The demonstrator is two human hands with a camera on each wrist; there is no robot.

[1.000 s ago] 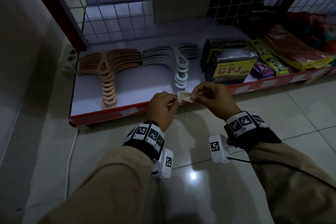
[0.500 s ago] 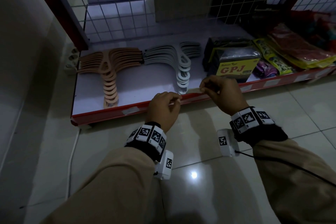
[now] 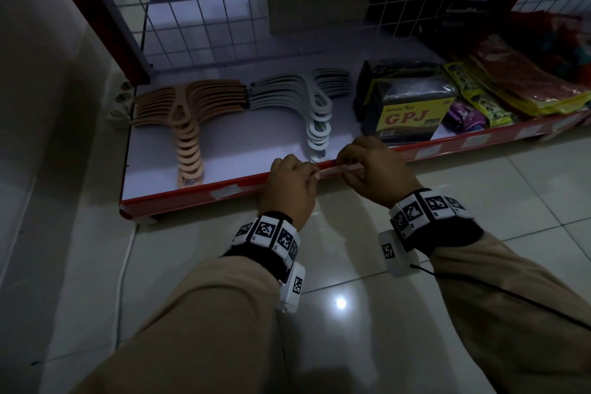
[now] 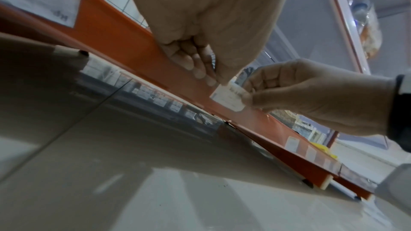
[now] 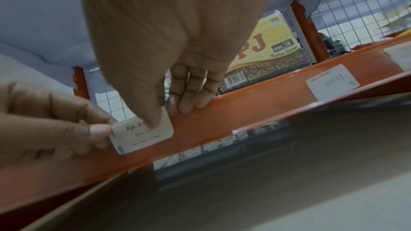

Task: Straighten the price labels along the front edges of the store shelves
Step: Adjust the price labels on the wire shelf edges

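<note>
Currently both hands on one price label at the red front edge of the bottom shelf. Left hand pinches its left end between thumb and fingers; right hand pins the other end, thumb on its face. Label sits slightly tilted against the strip. GPJ pack and grey hangers just behind.

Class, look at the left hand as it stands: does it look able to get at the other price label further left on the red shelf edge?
Probably yes. That label sits uncovered on the shelf edge, beside the left hand, nothing between. But both hands pinch the label being set, so the left must release it first.
</note>
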